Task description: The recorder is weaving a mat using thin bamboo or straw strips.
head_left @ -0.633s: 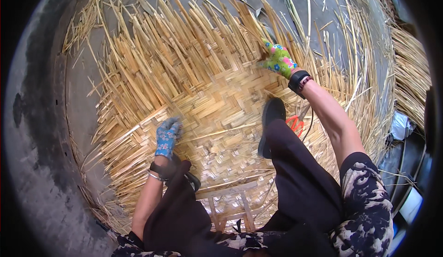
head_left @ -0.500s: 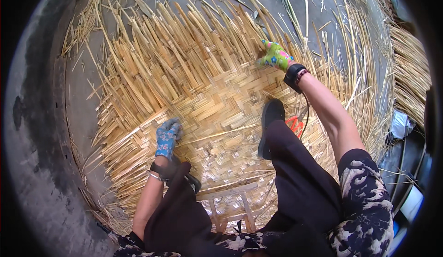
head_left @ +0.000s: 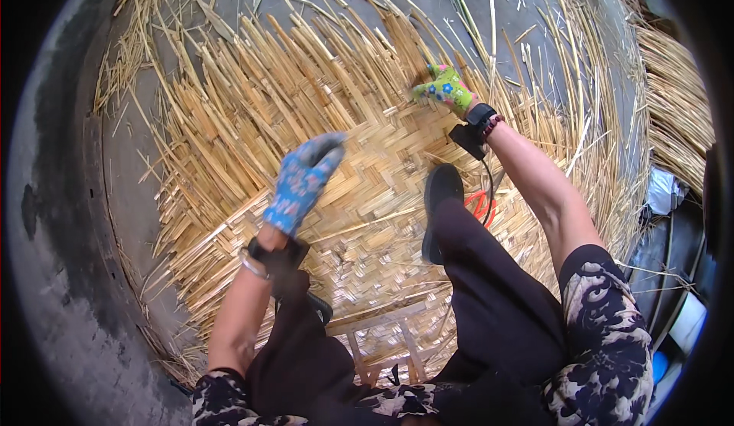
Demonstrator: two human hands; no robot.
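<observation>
A woven mat of split reed strips [head_left: 375,166] lies spread under my feet, its long loose strip ends [head_left: 298,67] fanning out on the far side. My right hand [head_left: 447,90], in a green flowered glove, is closed around some blurred brownish reed strips [head_left: 413,55] at the far edge of the weave. My left hand [head_left: 300,185], in a blue flowered glove, hangs above the mat's left part. A gap shows between its thumb and fingers, with nothing visible in them; the fingertips are smeared by motion.
My dark shoe [head_left: 443,204] stands on the mat, with an orange-handled tool [head_left: 480,206] beside it, partly hidden by my leg. Below is a low wooden stool frame [head_left: 382,334]. Loose reeds [head_left: 596,67] litter the grey floor, and a reed bundle [head_left: 677,97] lies at far right.
My left hand has lifted off the mat's left part and moved away from me and to the right. My right hand has shifted slightly left along the far strips.
</observation>
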